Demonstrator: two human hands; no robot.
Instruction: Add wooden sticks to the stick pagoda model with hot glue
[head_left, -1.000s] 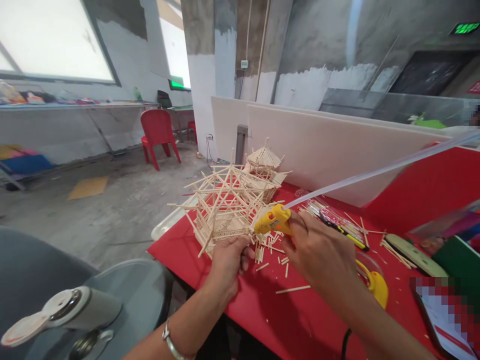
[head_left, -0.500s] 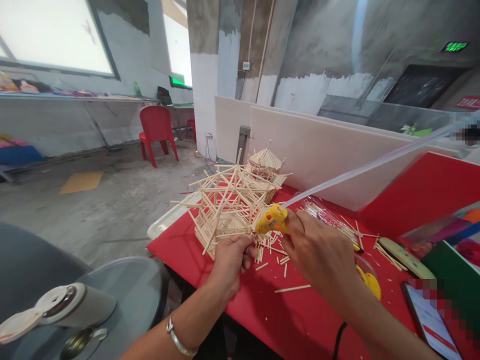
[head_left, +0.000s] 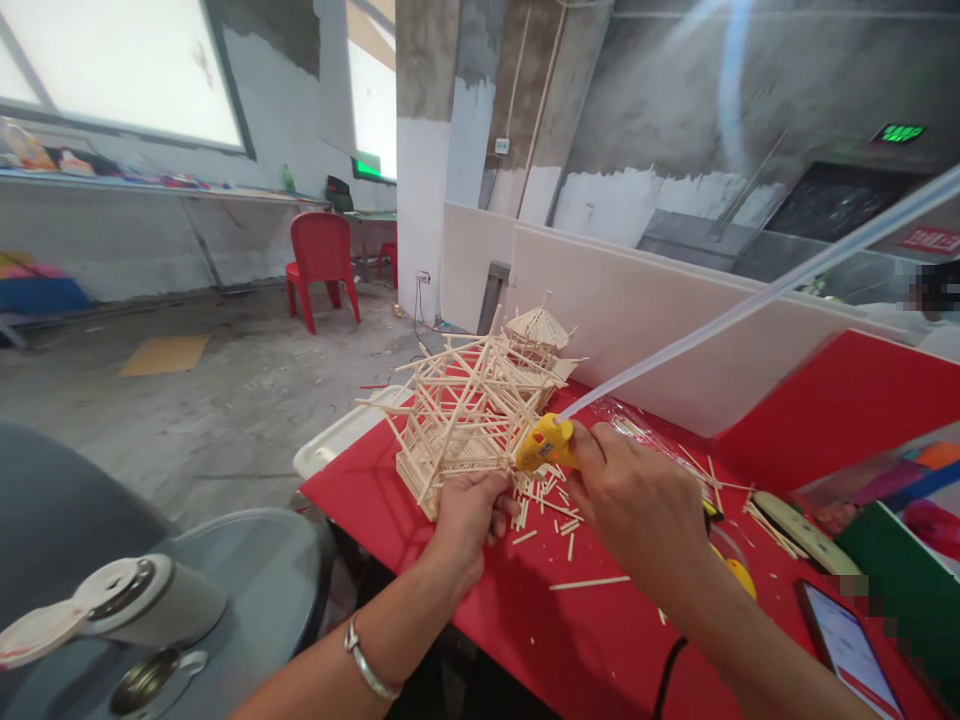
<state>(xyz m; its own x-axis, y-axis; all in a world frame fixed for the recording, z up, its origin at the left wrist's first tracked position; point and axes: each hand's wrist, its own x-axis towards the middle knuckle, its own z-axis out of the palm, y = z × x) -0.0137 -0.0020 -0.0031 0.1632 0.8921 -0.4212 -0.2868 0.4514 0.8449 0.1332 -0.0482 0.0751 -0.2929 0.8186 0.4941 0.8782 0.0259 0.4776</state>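
Note:
A model building of thin wooden sticks (head_left: 457,420) stands near the left edge of the red table (head_left: 525,630), its upper frame a lattice of crossing sticks. At its lower front corner my left hand (head_left: 469,515) is closed, thumb and fingers pinching the stick base. My right hand (head_left: 637,490) wraps around a yellow hot glue gun (head_left: 546,443), whose tip points down at that same corner, close to my left fingertips. A long clear glue stick (head_left: 720,328) juts from the gun's back end toward the upper right. Whether the tip touches the sticks is hard to see.
Behind stands a second stick model with a pointed roof (head_left: 538,328). Loose stick pieces (head_left: 551,500) litter the table. A phone (head_left: 851,640) and a green case (head_left: 802,530) lie right. A grey stool (head_left: 262,570) holds a white open-lidded bottle (head_left: 161,600). A white panel (head_left: 615,310) borders the back.
The view has shifted slightly, moving the scene a little. My hands keep their places at the model's corner, and the glue gun remains against or near it.

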